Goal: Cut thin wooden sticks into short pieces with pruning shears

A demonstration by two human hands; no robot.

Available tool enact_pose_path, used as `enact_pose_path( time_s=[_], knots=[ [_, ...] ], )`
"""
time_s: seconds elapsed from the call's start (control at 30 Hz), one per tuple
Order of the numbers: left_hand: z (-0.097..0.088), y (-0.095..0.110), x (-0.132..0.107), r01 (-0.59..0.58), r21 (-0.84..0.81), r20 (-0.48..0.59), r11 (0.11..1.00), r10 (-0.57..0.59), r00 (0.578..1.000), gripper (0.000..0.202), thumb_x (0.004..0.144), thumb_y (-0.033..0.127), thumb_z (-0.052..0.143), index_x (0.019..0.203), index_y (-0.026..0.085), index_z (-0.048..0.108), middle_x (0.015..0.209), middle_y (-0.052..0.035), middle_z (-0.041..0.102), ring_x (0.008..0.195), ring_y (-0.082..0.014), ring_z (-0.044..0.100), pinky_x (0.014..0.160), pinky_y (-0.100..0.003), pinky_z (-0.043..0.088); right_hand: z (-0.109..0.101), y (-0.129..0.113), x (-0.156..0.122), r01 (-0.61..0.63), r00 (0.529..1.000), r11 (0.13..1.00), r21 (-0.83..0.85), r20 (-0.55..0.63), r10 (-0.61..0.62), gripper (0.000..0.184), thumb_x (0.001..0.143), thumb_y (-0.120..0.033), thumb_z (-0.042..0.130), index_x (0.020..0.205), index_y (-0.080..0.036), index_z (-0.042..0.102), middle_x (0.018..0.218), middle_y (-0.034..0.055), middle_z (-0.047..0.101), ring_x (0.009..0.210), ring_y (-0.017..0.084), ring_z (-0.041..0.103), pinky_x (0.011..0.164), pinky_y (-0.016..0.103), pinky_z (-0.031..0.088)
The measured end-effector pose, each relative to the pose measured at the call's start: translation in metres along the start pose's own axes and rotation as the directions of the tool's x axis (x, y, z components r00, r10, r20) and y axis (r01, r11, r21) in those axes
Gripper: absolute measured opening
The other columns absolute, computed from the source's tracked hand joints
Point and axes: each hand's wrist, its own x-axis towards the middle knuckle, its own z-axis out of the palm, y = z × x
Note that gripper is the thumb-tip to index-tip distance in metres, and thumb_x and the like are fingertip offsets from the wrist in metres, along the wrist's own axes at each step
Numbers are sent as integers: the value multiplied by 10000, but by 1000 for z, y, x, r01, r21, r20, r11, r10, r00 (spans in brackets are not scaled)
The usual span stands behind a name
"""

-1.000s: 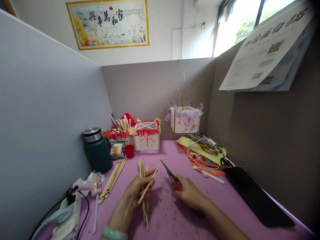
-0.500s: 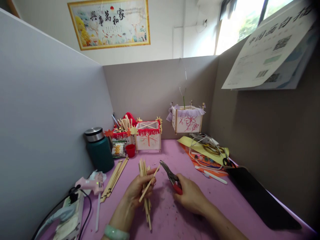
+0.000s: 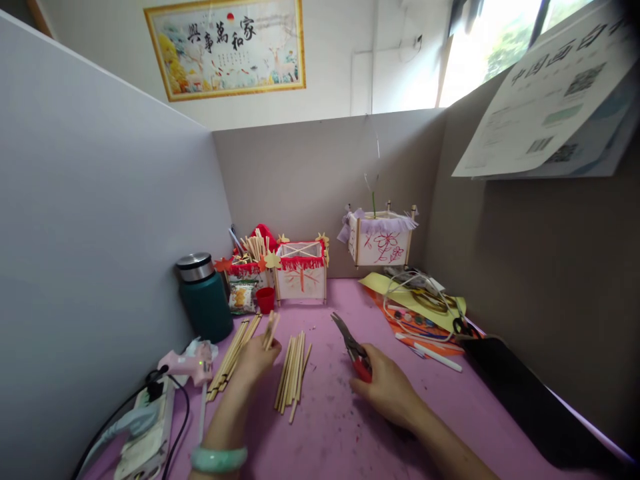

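My left hand (image 3: pixel 257 360) is closed around several short wooden sticks (image 3: pixel 271 328), whose upper ends stick out above the fingers. Just right of it, a loose bunch of longer wooden sticks (image 3: pixel 292 373) lies on the purple table (image 3: pixel 330 427). Beyond my left wrist, more sticks with dark bands (image 3: pixel 233 357) are laid out side by side, partly covered by the hand. My right hand (image 3: pixel 387 387) grips red-handled pliers (image 3: pixel 353 343), with the jaws pointing up and left, touching no stick.
At left stand a green bottle (image 3: pixel 205 300), a pink glue gun (image 3: pixel 193 363) and a power strip (image 3: pixel 145 433). Decorated lanterns (image 3: pixel 301 283) and a red cup (image 3: pixel 265 301) are at the back; another lantern (image 3: pixel 384 243) hangs there. Pens (image 3: pixel 437 357), cables and a black mat (image 3: pixel 530 400) lie right.
The bunch in my left hand has split: part now lies on the table, and the hand has moved left with the rest. My right hand still holds the pliers in nearly the same place.
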Motion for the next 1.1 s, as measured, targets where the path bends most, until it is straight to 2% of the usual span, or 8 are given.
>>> enact_pose_path(
  time_s=[0.1, 0.2, 0.3, 0.47, 0.67, 0.73, 0.87, 1.1],
  knots=[
    [14, 3, 0, 5, 135, 6, 991, -6, 1000, 97, 701, 251, 562, 677, 169, 608, 739, -134, 671, 780, -264, 629, 647, -306, 409, 0, 1, 0, -3, 1000, 1000, -4, 8, 3, 287, 647, -254, 591, 920, -205, 517, 840, 4, 583, 706, 153, 510, 605, 239, 297],
    [22, 5, -2, 21, 179, 16, 984, -24, 1000, 142, 675, 306, 600, 696, 167, 618, 840, -198, 683, 844, -306, 628, 677, -337, 405, 1, 3, -1, 0, 1000, 999, -40, 23, 1, 294, 643, -259, 601, 922, -208, 521, 840, 4, 588, 709, 155, 514, 602, 240, 287],
    [24, 6, -4, 20, 160, 22, 987, -24, 999, 180, 663, 356, 619, 670, 177, 603, 844, -207, 677, 845, -311, 626, 663, -331, 389, 2, 4, -2, 16, 999, 998, -68, 38, -13, 284, 643, -247, 601, 913, -211, 522, 834, 1, 593, 701, 153, 516, 591, 239, 273],
    [24, 6, -5, 14, 50, -2, 999, -14, 1000, 189, 613, 298, 669, 540, 191, 531, 684, -149, 635, 749, -297, 605, 581, -301, 324, 3, 2, -2, 18, 999, 996, -93, 47, -13, 286, 640, -233, 611, 912, -210, 526, 831, 3, 598, 695, 153, 522, 587, 239, 263],
    [10, 9, -7, -7, -217, 87, 976, 26, 996, 180, 667, 294, 634, 565, 158, 576, 462, 0, 494, 429, -129, 449, 436, -227, 250, 2, 3, -3, 20, 999, 997, -78, 34, -18, 274, 648, -229, 601, 912, -208, 529, 820, 4, 595, 689, 150, 514, 585, 237, 267],
    [2, 13, -12, 9, -422, 182, 907, 75, 981, 211, 692, 345, 628, 677, 135, 607, 514, 1, 548, 357, -80, 373, 384, -207, 227, 2, 4, -3, 16, 999, 997, -75, 29, -14, 271, 646, -231, 598, 907, -207, 527, 818, 4, 591, 691, 152, 509, 586, 237, 274],
    [-7, 22, -25, 140, -768, 330, 625, 198, 923, 350, 661, 344, 699, 905, 108, 612, 628, -18, 633, 296, -18, 304, 311, -173, 142, 0, 2, -2, 28, 1000, 999, -33, 2, -28, 344, 635, -211, 588, 973, -202, 523, 855, 9, 591, 720, 157, 513, 619, 240, 306],
    [2, 23, -30, 342, -838, 483, 425, 286, 828, 358, 689, 219, 683, 1020, 108, 602, 556, 17, 602, 291, -3, 292, 309, -144, 173, 1, 0, -4, 74, 997, 997, 23, -14, -73, 402, 646, -205, 570, 1045, -201, 516, 917, 22, 601, 768, 166, 537, 678, 249, 354]
  ],
)
